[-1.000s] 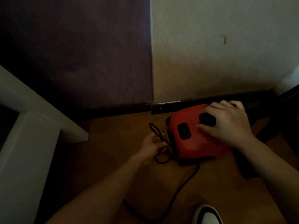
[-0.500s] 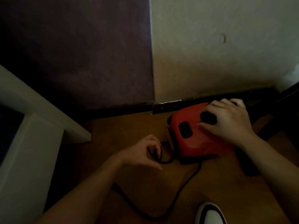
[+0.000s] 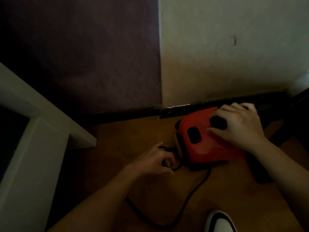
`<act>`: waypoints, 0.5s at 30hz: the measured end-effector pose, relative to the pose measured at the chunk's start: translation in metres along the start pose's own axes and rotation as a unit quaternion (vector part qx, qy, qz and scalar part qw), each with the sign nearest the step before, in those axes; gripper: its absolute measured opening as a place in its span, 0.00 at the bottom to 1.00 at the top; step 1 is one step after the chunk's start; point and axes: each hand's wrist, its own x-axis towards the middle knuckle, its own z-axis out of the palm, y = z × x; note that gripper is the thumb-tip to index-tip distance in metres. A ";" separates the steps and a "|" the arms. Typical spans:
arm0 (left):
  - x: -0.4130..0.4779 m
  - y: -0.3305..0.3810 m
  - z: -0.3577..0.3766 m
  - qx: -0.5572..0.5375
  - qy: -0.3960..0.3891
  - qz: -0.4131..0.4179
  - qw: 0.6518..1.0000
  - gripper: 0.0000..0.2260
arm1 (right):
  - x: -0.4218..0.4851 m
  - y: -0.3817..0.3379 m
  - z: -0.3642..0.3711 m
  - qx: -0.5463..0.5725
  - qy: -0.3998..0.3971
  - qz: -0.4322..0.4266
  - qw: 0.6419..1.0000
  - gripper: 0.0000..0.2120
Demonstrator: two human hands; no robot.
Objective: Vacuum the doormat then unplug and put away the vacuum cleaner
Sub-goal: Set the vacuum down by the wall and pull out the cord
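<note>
Left hand [image 3: 155, 160] curled round cord [image 3: 195, 190]; right hand [image 3: 237, 126] spread, palm down.

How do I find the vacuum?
Find the corner where dark purple wall meets pale cream wall. On the wooden floor below sits a glossy red plastic vacuum cleaner under the right hand. It's the only red thing; the left hand grips its black cord.
</note>
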 end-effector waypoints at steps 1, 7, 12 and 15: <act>0.000 -0.001 0.001 0.000 -0.009 -0.006 1.000 0.16 | 0.000 0.000 0.000 0.000 -0.002 0.001 1.000 0.18; 0.004 -0.005 0.007 0.025 -0.012 -0.038 0.999 0.08 | 0.000 -0.001 0.000 0.001 0.001 -0.003 1.000 0.18; 0.005 -0.010 0.017 0.050 -0.050 -0.062 0.996 0.22 | 0.000 0.000 0.001 0.004 0.004 -0.001 1.000 0.18; 0.008 -0.013 0.022 0.059 -0.069 -0.058 0.994 0.17 | -0.001 0.000 0.002 0.003 0.005 -0.001 1.000 0.18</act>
